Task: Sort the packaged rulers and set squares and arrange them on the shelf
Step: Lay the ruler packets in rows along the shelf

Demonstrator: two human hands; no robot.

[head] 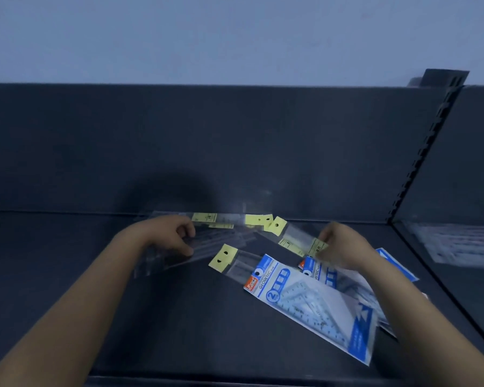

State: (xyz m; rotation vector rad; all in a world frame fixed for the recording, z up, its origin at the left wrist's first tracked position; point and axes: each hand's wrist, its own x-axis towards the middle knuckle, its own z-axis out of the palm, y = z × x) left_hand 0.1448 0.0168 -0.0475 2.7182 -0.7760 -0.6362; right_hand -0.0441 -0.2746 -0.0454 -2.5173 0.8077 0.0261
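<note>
Clear ruler packs with yellow header cards lie on the dark shelf (pixel 67 275). My left hand (pixel 173 236) grips a blurred bunch of ruler packs (pixel 218 236) near the back wall. My right hand (pixel 344 244) pinches the end of another ruler pack (pixel 296 238) that slants toward the back. One more ruler pack (pixel 232 261) lies between my hands, partly under a blue and white set square pack (pixel 308 305). Other set square packs (pixel 327 272) lie beneath my right forearm, partly hidden.
The shelf's dark back panel (pixel 207 149) rises behind the packs. A slotted upright (pixel 422 152) and a side panel (pixel 458 191) close the right side. The shelf's front edge (pixel 179 379) runs along the bottom of the view.
</note>
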